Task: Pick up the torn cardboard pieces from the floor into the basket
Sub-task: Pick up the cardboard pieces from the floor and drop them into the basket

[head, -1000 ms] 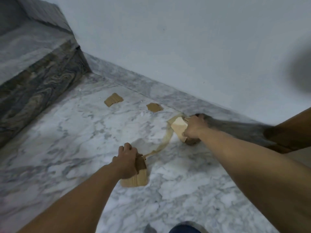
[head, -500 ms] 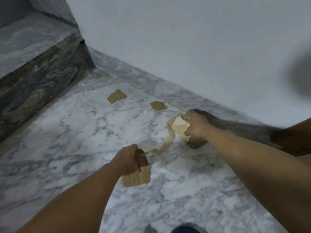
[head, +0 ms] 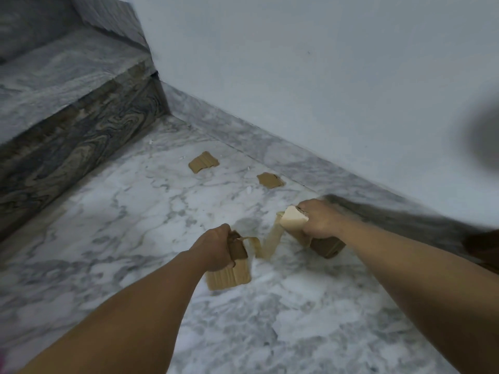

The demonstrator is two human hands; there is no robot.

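Note:
My left hand (head: 216,248) grips a brown cardboard piece (head: 229,276) above the marble floor. My right hand (head: 320,221) grips another cardboard piece (head: 325,245) with a pale face. A tan strip of tape (head: 270,240) sags between the two held pieces. Farther off, two small torn cardboard pieces lie flat on the floor: one (head: 203,161) toward the stair, one (head: 270,180) close to the wall's skirting. No basket is in view.
A marble stair step (head: 73,85) rises at the left. A pale wall (head: 310,63) with a grey skirting runs along the back. A dark brown object (head: 483,247) shows at the right edge. A blurred dark shape sits at the upper right.
Both hands have lifted their cardboard pieces and drawn closer together, so the tape strip between them now sags and folds. The camera view has shifted toward the stair.

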